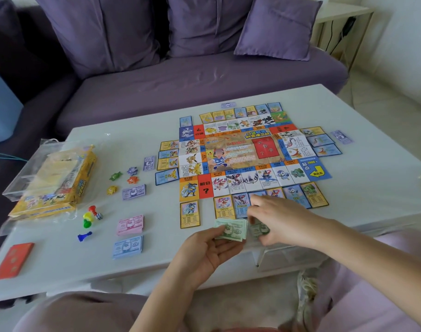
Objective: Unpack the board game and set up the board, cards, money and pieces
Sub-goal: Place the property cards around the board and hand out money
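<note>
A: Where is the board (243, 154) laid?
B: On the table (61, 255), right of the middle, with the sofa (180, 75) behind the table. Outside the board's four edges cards (190, 214) are set.
A: What is found to the left?
B: Left of the board are placed stacks of money (130, 225), with tokens (132, 180) beside them, the pawns (87, 221) and a die (99, 216) further left, and the box (58, 185) behind those. At the near left corner a flat packet (13, 259) is laid.
A: And nearest?
B: Before the board a wad of notes (231, 230) is held in the left hand (204, 252); a note (258, 230) beside it is pinched by the right hand (276, 219).
</note>
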Tool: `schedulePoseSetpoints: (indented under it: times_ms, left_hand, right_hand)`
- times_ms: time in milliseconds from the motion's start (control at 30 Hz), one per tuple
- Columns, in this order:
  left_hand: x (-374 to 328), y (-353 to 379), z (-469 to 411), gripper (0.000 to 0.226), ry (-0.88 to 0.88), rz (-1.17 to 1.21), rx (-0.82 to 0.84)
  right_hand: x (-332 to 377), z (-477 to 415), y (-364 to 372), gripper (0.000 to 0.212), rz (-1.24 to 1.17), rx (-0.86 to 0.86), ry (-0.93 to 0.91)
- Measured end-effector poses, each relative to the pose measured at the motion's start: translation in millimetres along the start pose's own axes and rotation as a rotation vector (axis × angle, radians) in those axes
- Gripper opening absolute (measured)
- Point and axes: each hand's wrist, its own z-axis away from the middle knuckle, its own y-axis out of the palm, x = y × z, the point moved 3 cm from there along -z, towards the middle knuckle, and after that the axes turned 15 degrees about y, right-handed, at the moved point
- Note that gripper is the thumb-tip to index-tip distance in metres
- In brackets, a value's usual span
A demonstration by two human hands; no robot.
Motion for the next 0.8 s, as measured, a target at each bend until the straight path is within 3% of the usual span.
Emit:
schedulePoseSetpoints:
  times_ms: [800]
  left_hand:
    - [4,8,-10,0.018,-0.016,-0.018,-0.001]
  right_hand:
    - [-32,9,23,0.02,-0.357,-0.02,0.073]
